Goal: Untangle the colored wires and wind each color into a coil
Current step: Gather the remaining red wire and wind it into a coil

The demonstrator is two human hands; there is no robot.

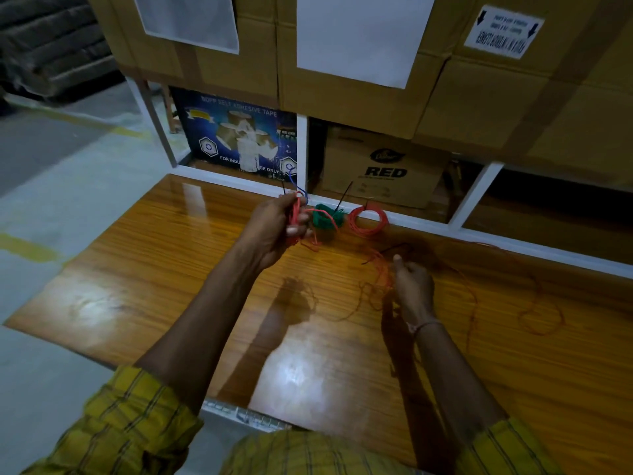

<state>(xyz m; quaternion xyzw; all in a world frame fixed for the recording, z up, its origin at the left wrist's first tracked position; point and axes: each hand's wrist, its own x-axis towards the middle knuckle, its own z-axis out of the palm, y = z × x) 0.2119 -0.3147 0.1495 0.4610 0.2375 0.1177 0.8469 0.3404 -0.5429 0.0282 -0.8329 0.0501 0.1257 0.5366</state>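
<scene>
On the glossy wooden tabletop (171,269), the left hand (274,228) is raised just left of the green coil (323,217), fingers curled round a bundle of red wire (294,214) with a blue strand. The right hand (412,286), nearer than the green coil, pinches a loose red strand (380,272) trailing rightward. A finished red coil (368,219) lies just right of the green coil.

Glossy wooden table (171,269) on pale grey floor (51,186) with yellow lines. Behind, white-framed shelving (301,142) stacked with taped cardboard boxes (342,97). Dim, perhaps lit from overhead.
</scene>
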